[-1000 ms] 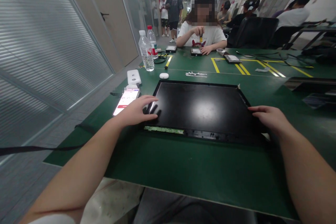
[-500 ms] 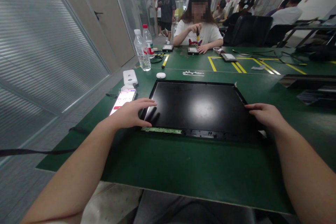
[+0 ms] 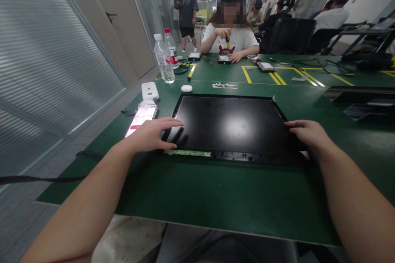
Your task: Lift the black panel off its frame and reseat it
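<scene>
A black flat display panel [image 3: 228, 125] lies on the green table, screen up, with a thin dark frame around it. A green circuit strip [image 3: 187, 153] runs along the left part of its near edge. My left hand [image 3: 151, 133] is at the panel's left edge, thumb and fingers spread apart over its border. My right hand [image 3: 308, 133] is closed on the panel's right edge, fingertips on the frame; its lower fingers are in shadow. A phone [image 3: 142, 117] with a lit timer screen lies beside my left hand, partly covered by it.
Behind the panel are a white earbud case [image 3: 187, 88], a white power bank [image 3: 150, 91] and two water bottles [image 3: 165, 59]. Dark flat parts [image 3: 367, 102] lie at the right. A person [image 3: 230, 37] across the table holds a screwdriver over a hard drive [image 3: 224, 58].
The view has shifted slightly, so the table items sit a little further left. Both hands keep their places at the panel's edges. A standing person in the background has turned slightly.
</scene>
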`<action>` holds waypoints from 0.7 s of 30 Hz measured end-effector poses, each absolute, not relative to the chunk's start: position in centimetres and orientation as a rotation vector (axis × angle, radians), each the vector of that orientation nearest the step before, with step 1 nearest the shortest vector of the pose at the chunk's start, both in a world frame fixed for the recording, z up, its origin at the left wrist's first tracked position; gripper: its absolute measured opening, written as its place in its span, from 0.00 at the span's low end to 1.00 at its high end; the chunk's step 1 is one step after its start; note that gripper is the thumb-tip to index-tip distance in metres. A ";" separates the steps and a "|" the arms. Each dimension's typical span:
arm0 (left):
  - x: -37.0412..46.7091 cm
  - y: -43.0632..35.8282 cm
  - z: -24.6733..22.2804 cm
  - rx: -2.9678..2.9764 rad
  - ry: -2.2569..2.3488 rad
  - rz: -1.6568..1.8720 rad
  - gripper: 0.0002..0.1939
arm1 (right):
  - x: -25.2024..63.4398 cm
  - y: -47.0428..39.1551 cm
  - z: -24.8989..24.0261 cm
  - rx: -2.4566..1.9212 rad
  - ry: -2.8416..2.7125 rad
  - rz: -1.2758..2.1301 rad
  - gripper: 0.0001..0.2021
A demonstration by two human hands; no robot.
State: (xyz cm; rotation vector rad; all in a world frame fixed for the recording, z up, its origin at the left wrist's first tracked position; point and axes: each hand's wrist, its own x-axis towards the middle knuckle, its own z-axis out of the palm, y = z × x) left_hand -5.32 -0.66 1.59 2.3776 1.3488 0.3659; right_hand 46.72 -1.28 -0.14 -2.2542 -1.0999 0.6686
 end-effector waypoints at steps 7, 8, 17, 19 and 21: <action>-5.5 -0.7 1.8 2.482 1.304 0.246 0.37 | 47.0 -0.9 -0.5 -2.276 -1.089 0.637 0.24; -5.5 -0.7 1.8 2.484 1.302 0.242 0.37 | 47.0 -1.0 -0.5 -2.278 -1.086 0.637 0.24; -5.4 -0.4 1.1 2.417 1.352 0.371 0.39 | 47.1 -1.0 -0.7 -2.269 -1.079 0.646 0.21; -5.5 -0.1 0.6 2.416 1.426 0.466 0.38 | 47.3 -0.9 -1.0 -2.269 -1.101 0.648 0.21; -5.6 0.4 0.1 2.418 1.523 0.510 0.35 | 47.5 -0.8 -1.1 -2.275 -1.112 0.666 0.21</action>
